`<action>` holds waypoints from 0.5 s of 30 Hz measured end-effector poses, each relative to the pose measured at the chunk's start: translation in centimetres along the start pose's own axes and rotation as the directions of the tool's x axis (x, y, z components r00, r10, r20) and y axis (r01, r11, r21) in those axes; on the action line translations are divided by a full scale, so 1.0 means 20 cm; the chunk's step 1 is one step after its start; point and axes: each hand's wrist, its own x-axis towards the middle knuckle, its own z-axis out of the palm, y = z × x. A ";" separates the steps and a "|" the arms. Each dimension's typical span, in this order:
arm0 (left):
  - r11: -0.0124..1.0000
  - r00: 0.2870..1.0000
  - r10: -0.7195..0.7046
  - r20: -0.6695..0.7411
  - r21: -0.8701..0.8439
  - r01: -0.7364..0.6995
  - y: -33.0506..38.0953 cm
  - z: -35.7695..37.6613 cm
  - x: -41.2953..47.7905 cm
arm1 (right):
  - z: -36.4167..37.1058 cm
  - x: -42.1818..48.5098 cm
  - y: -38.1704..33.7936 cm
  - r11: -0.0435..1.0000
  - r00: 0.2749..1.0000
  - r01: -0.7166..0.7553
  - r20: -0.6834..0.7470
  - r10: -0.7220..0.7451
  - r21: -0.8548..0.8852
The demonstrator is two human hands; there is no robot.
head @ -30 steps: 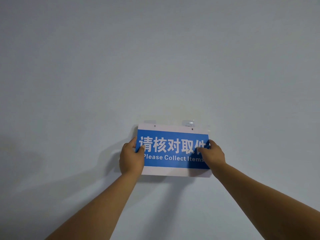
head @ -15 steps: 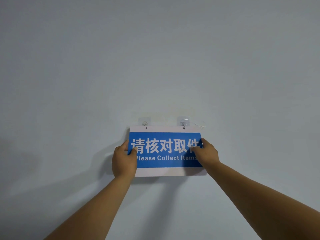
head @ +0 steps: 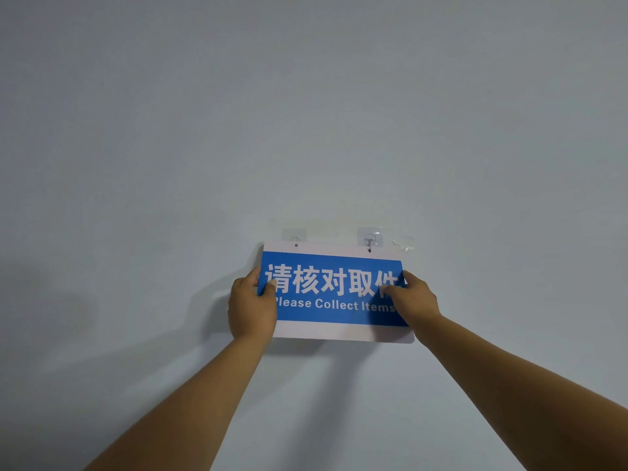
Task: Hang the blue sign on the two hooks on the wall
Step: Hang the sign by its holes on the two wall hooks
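Note:
The blue sign (head: 334, 294), white-bordered with white lettering, is held flat against the pale wall. My left hand (head: 251, 309) grips its left edge and my right hand (head: 416, 299) grips its right edge. Two clear adhesive hooks are stuck on the wall just above the sign's top edge: the left hook (head: 294, 235) sits above the left hole, and the right hook (head: 369, 237) reaches down to the right hole. Whether either hook passes through a hole I cannot tell.
A scrap of clear adhesive film (head: 403, 243) clings to the wall right of the right hook. The plain grey-blue wall (head: 306, 113) fills the whole view.
The sign has shifted left along the wall with both hands, uncovering the left hook and bringing its holes under the two hooks. Between half a second ago and now it barely moves.

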 end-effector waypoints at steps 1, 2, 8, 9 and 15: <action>1.000 1.000 0.004 0.001 0.011 -0.004 0.00 0.00 0.00 | 0.00 0.00 0.00 1.000 1.000 -0.002 -0.002 0.002 0.009; 1.000 1.000 0.004 0.003 0.016 -0.004 0.00 0.00 0.00 | 0.00 0.00 0.00 1.000 1.000 -0.003 -0.006 0.003 0.017; 0.997 1.000 0.006 0.009 0.080 -0.007 0.00 0.00 0.02 | 0.02 0.01 0.00 0.999 1.000 0.000 -0.010 0.000 0.048; 0.996 1.000 0.005 0.010 0.086 -0.006 0.01 0.00 0.02 | 0.02 0.01 0.00 0.999 1.000 -0.001 -0.006 0.001 0.047; 0.996 1.000 -0.016 -0.002 0.089 0.016 0.06 -0.02 0.06 | 0.02 0.00 0.03 0.999 1.000 0.009 -0.002 -0.009 0.052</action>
